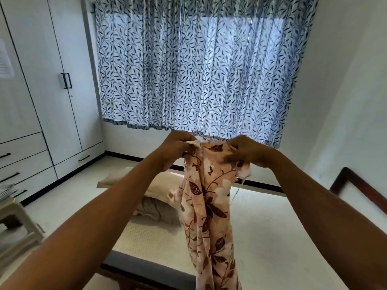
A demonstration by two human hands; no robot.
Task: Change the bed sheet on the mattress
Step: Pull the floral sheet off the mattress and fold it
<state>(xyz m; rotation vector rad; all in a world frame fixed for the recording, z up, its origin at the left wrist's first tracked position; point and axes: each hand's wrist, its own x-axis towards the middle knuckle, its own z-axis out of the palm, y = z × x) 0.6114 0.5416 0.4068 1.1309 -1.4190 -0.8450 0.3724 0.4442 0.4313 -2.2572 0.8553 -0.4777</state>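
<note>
Bare mattress [261, 237], leaf-print curtain [199, 70], white wardrobe [41, 91]

We see a leaf-patterned curtain [199, 65] across the upper middle, a white wardrobe [41, 80] with black handles at left, a plastic stool [12, 208] at lower left, and a dark wooden frame [366, 187] at right.

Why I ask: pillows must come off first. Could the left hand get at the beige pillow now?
Probably not yet: the left hand grips the raised floral sheet. The path to the beige pillow looks open.
</note>
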